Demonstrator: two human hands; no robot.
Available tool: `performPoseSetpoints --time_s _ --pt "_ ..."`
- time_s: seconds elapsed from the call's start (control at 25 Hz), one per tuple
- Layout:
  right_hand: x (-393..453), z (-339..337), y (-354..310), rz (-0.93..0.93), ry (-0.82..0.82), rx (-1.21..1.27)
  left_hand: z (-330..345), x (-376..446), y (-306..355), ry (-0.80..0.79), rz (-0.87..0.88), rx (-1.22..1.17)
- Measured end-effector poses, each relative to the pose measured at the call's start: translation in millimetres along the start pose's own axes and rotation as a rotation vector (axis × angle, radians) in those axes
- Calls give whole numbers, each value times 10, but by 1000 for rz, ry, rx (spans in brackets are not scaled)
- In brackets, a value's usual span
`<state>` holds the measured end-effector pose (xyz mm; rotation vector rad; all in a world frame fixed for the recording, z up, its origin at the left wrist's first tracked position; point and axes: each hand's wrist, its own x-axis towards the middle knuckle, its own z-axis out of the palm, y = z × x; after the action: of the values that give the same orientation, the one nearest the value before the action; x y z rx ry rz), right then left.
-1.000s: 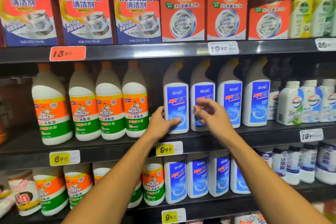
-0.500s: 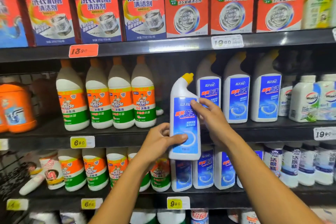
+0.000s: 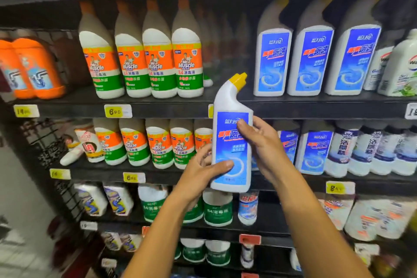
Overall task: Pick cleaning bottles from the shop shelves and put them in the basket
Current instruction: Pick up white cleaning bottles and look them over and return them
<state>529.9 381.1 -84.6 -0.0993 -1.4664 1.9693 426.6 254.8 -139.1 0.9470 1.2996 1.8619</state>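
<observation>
Toilet cleaner bottle [image 3: 231,153], white with a blue label and yellow angled cap, is off the shelf and upright in front of the shelf edge [image 3: 158,109]. Your left hand [image 3: 203,172] grips its lower left side, thumb across the label. Your right hand [image 3: 262,144] seems to clasp the right side, fingertips on the label.

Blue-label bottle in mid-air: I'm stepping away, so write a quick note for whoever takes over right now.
Left hand grips the lower part of the blue-label bottle, thumb across the label front.
Right hand holds its upper right side.
The bottle is off the shelf, upright, yellow cap on, in front of the shelf edge.
Done: one bottle picked.
Left: put it in the basket, which is not in view, then pick more; three matching bottles stand on the shelf above.
</observation>
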Motion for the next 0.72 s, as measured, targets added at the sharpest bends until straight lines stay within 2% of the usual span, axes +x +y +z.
performPoseSetpoints --time_s 0.2,0.52,0.72 --pt "-276 59 253 63 33 50 -129 -340 -239 -37 -42 -43" --pt "-496 493 720 170 129 36 -615 -852 -294 12 -60 -5" --pt "-663 748 948 152 191 21 -896 -1075 -203 -23 -95 32"
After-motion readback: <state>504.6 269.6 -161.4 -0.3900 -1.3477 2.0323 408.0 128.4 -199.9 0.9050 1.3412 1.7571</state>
